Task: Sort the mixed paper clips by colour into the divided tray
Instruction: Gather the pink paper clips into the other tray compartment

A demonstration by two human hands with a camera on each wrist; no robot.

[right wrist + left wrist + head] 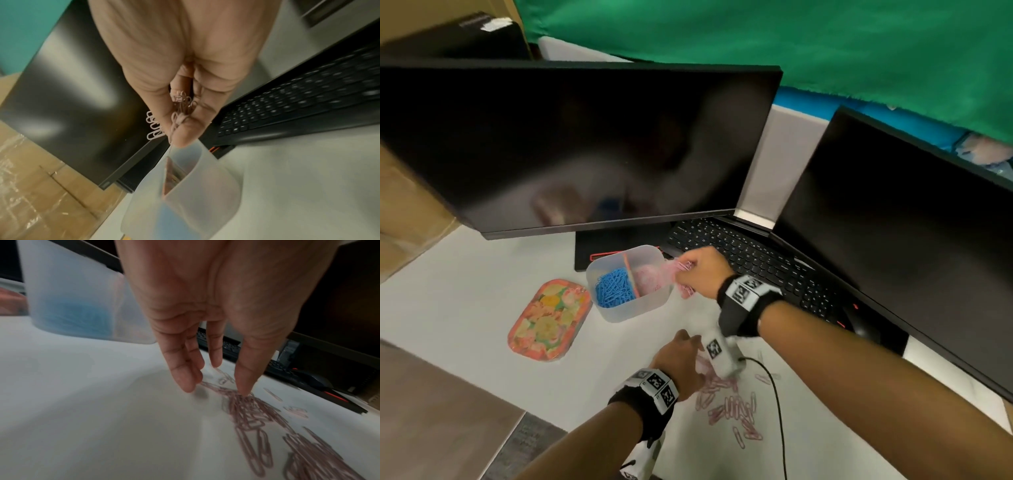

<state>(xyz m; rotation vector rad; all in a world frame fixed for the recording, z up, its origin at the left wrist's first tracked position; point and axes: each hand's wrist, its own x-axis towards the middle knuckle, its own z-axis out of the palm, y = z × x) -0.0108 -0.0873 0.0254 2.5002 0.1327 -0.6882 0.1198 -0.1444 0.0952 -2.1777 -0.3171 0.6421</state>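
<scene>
Right hand point(703, 270) holds a bunch of pink clips point(683, 270) pinched between thumb and fingers, right at the near right edge of the divided tray point(631, 310); in the right wrist view the clips point(180, 107) sit in the curl of the fingers point(187, 133) just above the tray's rim point(191, 170). The tray is a frosted plastic tub on the white desk point(465, 308), split by an orange divider point(630, 274). Blue clips point(614, 286) fill the left compartment and pink ones point(649, 279) lie in the right.

The left hand point(681, 356) reaches down to the desk with its fingers straight and spread a little; in the left wrist view its fingertips point(244, 386) touch the top of a loose pile of pink clips point(252, 412), and nothing is gripped. More pink clips point(729, 407) lie scattered across the desk near that hand, some apart from the pile.

A flowered lid point(549, 320) lies flat just left of the tray. Behind stand two dark monitors point(571, 144) with a black keyboard point(750, 260) between them.
</scene>
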